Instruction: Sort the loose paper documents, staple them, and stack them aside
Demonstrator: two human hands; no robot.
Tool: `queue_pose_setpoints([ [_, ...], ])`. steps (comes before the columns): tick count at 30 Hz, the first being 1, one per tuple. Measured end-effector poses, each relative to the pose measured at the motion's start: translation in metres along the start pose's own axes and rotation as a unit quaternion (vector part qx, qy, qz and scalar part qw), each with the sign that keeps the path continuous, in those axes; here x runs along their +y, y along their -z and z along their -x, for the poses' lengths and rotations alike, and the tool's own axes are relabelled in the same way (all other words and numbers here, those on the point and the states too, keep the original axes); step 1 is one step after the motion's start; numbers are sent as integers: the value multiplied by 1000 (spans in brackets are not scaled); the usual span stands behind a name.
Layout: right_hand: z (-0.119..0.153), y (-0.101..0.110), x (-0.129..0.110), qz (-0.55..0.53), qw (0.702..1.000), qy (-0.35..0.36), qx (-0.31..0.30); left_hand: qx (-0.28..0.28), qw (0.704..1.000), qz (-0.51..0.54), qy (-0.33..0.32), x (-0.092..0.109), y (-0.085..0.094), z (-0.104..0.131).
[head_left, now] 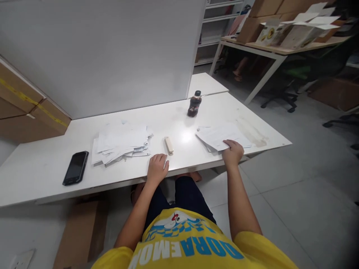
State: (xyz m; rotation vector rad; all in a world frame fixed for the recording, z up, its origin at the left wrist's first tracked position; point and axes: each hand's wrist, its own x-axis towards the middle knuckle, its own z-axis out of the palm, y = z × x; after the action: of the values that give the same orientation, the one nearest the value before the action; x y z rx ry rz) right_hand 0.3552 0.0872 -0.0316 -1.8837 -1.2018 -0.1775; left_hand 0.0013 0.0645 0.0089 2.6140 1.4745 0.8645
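Note:
My right hand pinches the near edge of a sheet of paper on the loose pile at the right of the table. That pile's left corner is lifted a little off the tabletop. My left hand rests on the table's front edge, fingers laid flat and nothing in them. Just beyond its fingertips lies a small cream stapler, apart from the hand. Left of it, a bigger, untidy stack of papers lies with its sheets fanned out.
A dark cola bottle stands upright toward the back of the white table. A black phone lies at the left. Cardboard boxes sit against the grey partition. Another desk with boxes stands behind, right.

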Motion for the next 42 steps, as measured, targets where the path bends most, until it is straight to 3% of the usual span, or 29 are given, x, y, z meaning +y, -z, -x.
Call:
queue_pose_setpoints([
  [4,2,-7,10,15,999,-39,-16,35,999,28,18,-19,15,-10],
  [7,3,-9,8,8,999,-41,-27,75,988,-34,130,-62,43,-26],
  [9,4,-8,8,8,999,-40,-36,48,976,-78,198,-92,57,-34],
  [12,5,-3,14,-8,996,-52,-75,-17,970,-106,218,-119,59,-34],
  [15,12,5,14,-87,990,-61,-89,12,975,-114,189,-122,50,-25],
  [18,34,13,-10,-167,985,-44,6,62,979,-89,171,-119,50,-19],
  [20,56,17,-39,-201,977,-32,65,98,978,-51,177,-115,55,-16],
  [21,67,19,-55,-218,973,-27,66,125,975,-23,183,-110,59,-15],
  [24,99,23,-104,-289,955,-23,-53,265,926,107,247,-78,62,-6],
  [26,115,23,-131,-381,903,-54,-192,353,845,221,337,-43,55,2],
  [28,125,20,-152,-470,817,-102,-317,335,780,339,406,-6,41,11],
  [30,129,16,-165,-509,759,-160,-374,279,754,430,412,21,27,19],
  [31,128,14,-168,-508,751,-188,-378,255,754,454,400,28,22,21],
  [33,122,10,-166,-484,766,-219,-363,240,776,450,373,26,22,21],
  [35,110,9,-156,-441,798,-205,-357,254,820,380,345,3,34,14],
  [37,95,8,-141,-384,829,-171,-369,251,886,263,288,-35,54,0],
  [39,82,8,-127,-334,849,-151,-380,136,967,112,185,-77,73,-16],
  [40,77,8,-122,-318,853,-149,-387,80,985,50,145,-95,80,-23],
  [42,69,8,-118,-308,845,-156,-409,-10,993,-44,105,-122,86,-34],
])
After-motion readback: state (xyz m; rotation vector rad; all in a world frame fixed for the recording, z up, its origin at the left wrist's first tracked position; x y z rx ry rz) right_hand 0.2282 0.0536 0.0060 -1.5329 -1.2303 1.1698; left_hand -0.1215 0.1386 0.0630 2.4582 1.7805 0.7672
